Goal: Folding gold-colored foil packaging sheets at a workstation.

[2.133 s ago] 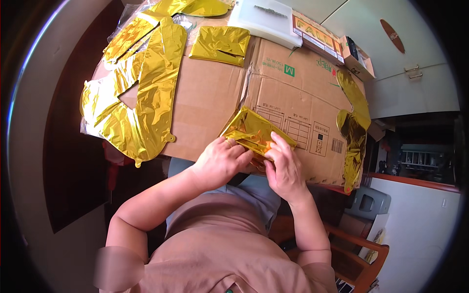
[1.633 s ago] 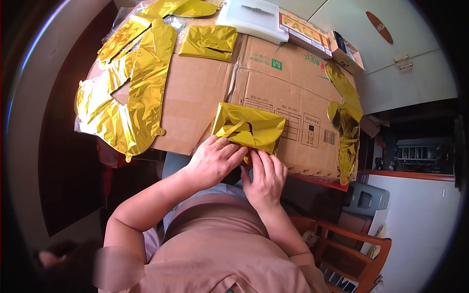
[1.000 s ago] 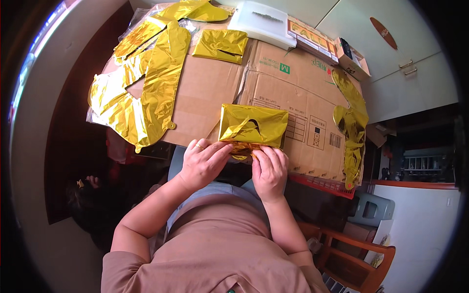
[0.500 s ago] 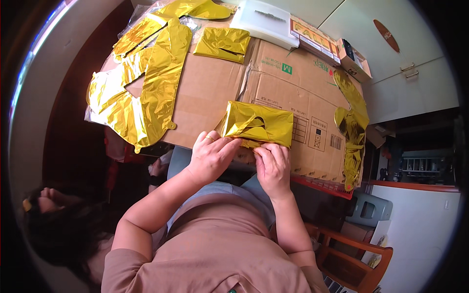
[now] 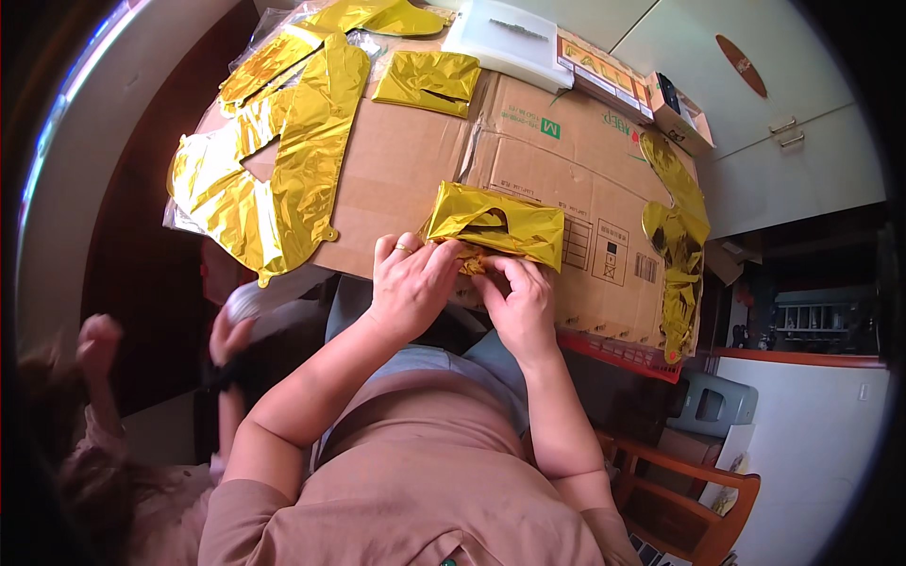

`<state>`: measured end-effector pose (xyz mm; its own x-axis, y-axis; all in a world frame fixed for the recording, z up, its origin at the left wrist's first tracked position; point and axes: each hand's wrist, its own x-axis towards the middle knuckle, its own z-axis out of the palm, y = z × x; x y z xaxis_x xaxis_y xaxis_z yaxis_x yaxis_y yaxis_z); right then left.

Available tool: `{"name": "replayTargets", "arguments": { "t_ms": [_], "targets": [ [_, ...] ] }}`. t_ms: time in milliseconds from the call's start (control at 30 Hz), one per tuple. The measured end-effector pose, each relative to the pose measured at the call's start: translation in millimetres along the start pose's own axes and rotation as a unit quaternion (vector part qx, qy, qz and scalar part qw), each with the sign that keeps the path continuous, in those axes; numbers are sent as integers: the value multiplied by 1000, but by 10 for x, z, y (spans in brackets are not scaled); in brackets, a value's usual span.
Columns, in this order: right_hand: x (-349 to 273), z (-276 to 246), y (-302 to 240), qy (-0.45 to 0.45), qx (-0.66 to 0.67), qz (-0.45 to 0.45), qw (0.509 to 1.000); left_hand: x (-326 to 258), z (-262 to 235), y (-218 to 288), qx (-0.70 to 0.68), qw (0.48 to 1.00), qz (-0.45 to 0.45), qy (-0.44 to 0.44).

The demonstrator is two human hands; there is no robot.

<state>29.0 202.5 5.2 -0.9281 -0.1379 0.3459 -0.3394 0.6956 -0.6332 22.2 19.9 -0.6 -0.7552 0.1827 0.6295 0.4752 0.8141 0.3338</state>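
Observation:
A gold foil balloon [image 5: 528, 231], folded into a creased rectangle, lies at the near edge of the cardboard in front of me. My left hand [image 5: 412, 283] pinches its lower left edge, fingers together; a ring circles one finger. On the lower right edge, my right hand [image 5: 517, 300] grips the foil between thumb and fingers. Crumpled foil bunches between the two sets of fingertips, which partly hide it. Farther back lies another folded gold balloon [image 5: 427, 79]. At the left spreads a large flat gold foil balloon [image 5: 307, 160], and a narrow gold foil balloon [image 5: 681, 226] rests along the right edge.
Flattened cardboard [image 5: 396, 170] covers the work surface. A white lidded box [image 5: 505, 42], a printed box [image 5: 604, 75] and a small open carton [image 5: 681, 113] line the back. At lower left, another person's hand [image 5: 231, 335] is raised near a pale object. A wooden chair [image 5: 679, 481] stands at right.
The near part of the folded balloon has been turned under or rolled, so its rectangle is shallower. Both hands have shifted slightly away from me. The other person's hands have risen at the left.

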Motion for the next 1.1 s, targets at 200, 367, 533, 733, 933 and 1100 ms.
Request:
{"name": "replayTargets", "arguments": {
  "t_ms": [200, 367, 533, 733, 933, 1100],
  "targets": [
    [79, -24, 29, -50, -32, 13, 998, -14, 27, -23, 0, 1000, 4, -8],
    [155, -97, -109, -87, -5, 57, 995, -124, -114, -43, -38, 999, 18, 23],
    [151, -139, -95, -92, 43, 120, 988, -539, -370, -231, -51, 997, 16, 54],
    [201, -145, -95, -104, -49, 74, 991, -1017, -589, -1210, 139, 950, -177, -216],
    [212, -119, -104, -102, -44, 74, 991, -842, -262, -1999, 229, 921, -90, -302],
    [164, -129, -95, -86, -52, 49, 994, -658, -382, -1849, 82, 819, -257, -507]
  ]
}}
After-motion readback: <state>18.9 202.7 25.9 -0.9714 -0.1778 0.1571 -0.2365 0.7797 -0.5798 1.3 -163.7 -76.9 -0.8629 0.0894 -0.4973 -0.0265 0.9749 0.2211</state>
